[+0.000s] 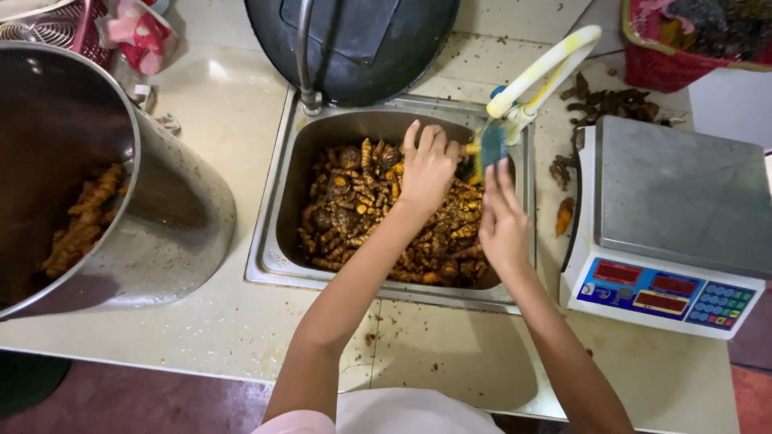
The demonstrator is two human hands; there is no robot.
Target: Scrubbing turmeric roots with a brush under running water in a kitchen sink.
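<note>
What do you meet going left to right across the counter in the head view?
Large steel pot with yellow roots inside → sink basin full of roots → left hand in the roots → right hand by the blue-tipped tap → digital scale at the right edge.

A big steel pot with some roots stands left of the sink, a scale right, a red basket behind it.

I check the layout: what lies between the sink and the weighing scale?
In the head view, one orange root piece and dark scraps lie on the counter between sink and scale.
</note>
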